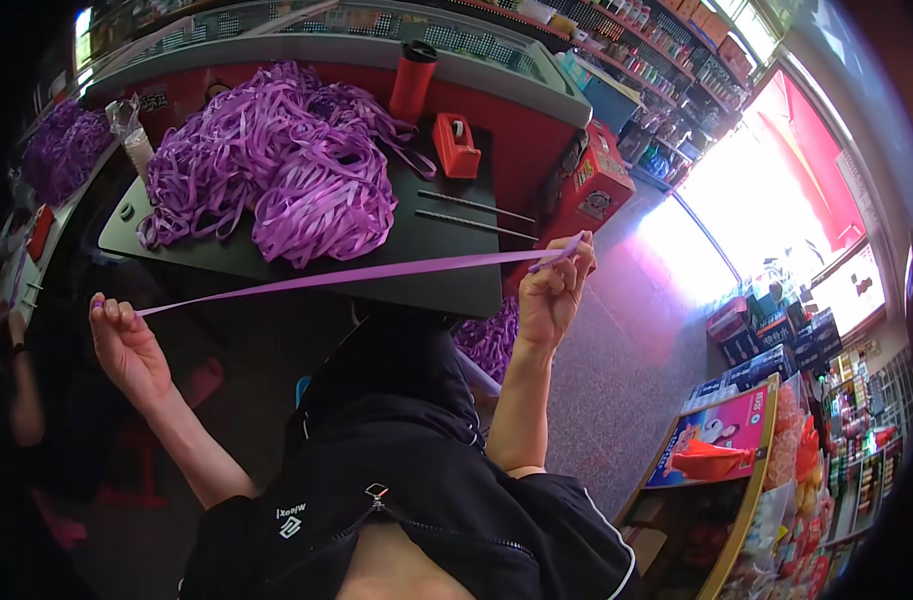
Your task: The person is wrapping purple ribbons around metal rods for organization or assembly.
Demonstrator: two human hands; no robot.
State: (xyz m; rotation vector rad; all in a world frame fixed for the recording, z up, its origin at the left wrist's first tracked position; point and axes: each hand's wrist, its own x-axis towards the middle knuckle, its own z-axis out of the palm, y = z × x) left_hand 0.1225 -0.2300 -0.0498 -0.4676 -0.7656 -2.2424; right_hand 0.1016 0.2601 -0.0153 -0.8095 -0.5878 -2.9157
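Note:
A purple ribbon (pixel 367 272) is stretched taut across the front of the dark table (pixel 427 275). Its left end is pinched in the fingers of my left hand (pixel 127 345), out past the table's left front edge. My right hand (pixel 555 290) is closed on the other end, raised a little higher beside the table's right corner. Beyond the ribbon lies a big tangled heap of purple ribbons (pixel 277 160). To the right of that heap, two thin metal rods (pixel 477 215) lie side by side on the tabletop.
A red tape dispenser (pixel 457 150) and a red tumbler with a black lid (pixel 413 82) stand at the table's back right. Clear plastic cups (pixel 137 145) are at its left. More purple ribbons (pixel 492 338) sit below the right edge. At far left, another person's arm (pixel 25 390) shows.

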